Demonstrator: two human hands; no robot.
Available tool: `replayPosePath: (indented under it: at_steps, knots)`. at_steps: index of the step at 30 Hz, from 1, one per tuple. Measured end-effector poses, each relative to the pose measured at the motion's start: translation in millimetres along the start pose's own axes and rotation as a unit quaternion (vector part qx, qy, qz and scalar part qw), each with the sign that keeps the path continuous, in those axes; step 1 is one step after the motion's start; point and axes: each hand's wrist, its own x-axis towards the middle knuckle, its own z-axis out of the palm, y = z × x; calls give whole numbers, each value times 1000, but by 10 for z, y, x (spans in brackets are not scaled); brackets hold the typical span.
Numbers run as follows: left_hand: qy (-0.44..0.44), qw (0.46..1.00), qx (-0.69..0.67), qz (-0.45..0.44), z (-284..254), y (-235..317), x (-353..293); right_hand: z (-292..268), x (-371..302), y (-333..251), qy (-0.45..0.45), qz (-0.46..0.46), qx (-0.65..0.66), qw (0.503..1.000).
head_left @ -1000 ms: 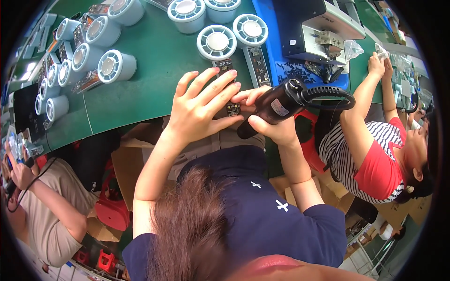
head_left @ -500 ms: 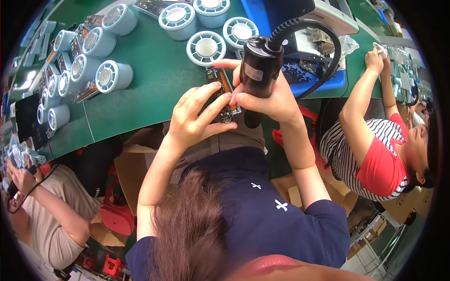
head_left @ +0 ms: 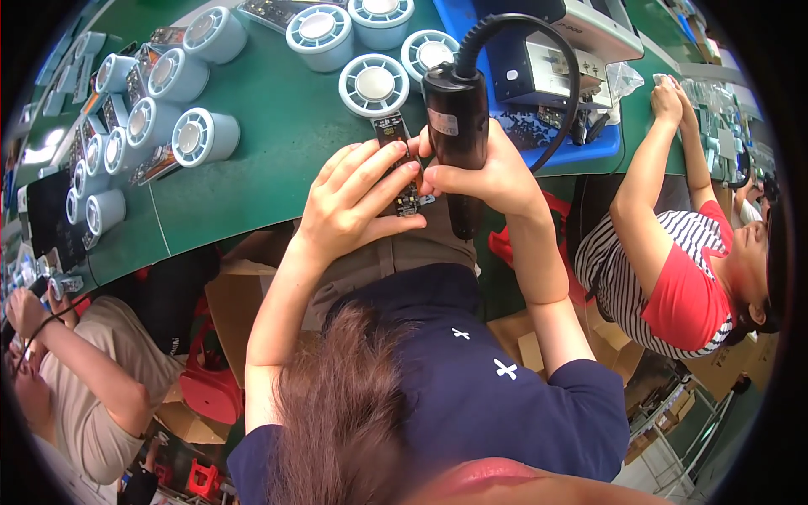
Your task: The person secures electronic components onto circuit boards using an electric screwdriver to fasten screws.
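Observation:
My left hand (head_left: 341, 206) grips a narrow dark circuit board (head_left: 389, 131), its fingers over the face and its thumb at the near end. In my right hand (head_left: 505, 181) is a black electric screwdriver (head_left: 457, 122), held roughly upright with its cable end up. The right fingertips also reach the board's right edge, partly hidden behind the tool. Its lower end hangs beside the board, apart from it. Just beyond the board's far end stands a light-blue round housing (head_left: 374, 85) with a slotted rim.
More light-blue housings (head_left: 204, 137) and circuit boards crowd the green table (head_left: 261, 160) at left. A blue tray (head_left: 581, 153) with small dark screws and a metal-fronted machine (head_left: 551, 71) stand at right. Co-workers sit on both sides; a red stool (head_left: 209, 387) is lower left.
The screwdriver has shifted slightly left and turned, and its lower end shows more. The board has turned a little, hiding its orange strip. My left fingers cover more of it.

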Motion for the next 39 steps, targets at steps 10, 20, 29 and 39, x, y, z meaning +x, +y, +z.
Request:
replayPosePath:
  at_steps: [10,20,29,39]
  knots:
    - [-22,999,25,24,30,11,-85,-45,57,-87,-13,-78,-73,994]
    - [-13,1000,17,22,47,-11,-115,-83,141,-62,-27,14,22,999]
    - [5,998,56,-23,49,72,-39,19,64,-69,19,6,32,999]
    - [-19,990,95,-98,80,233,123,3,-240,-111,75,-81,-29,993]
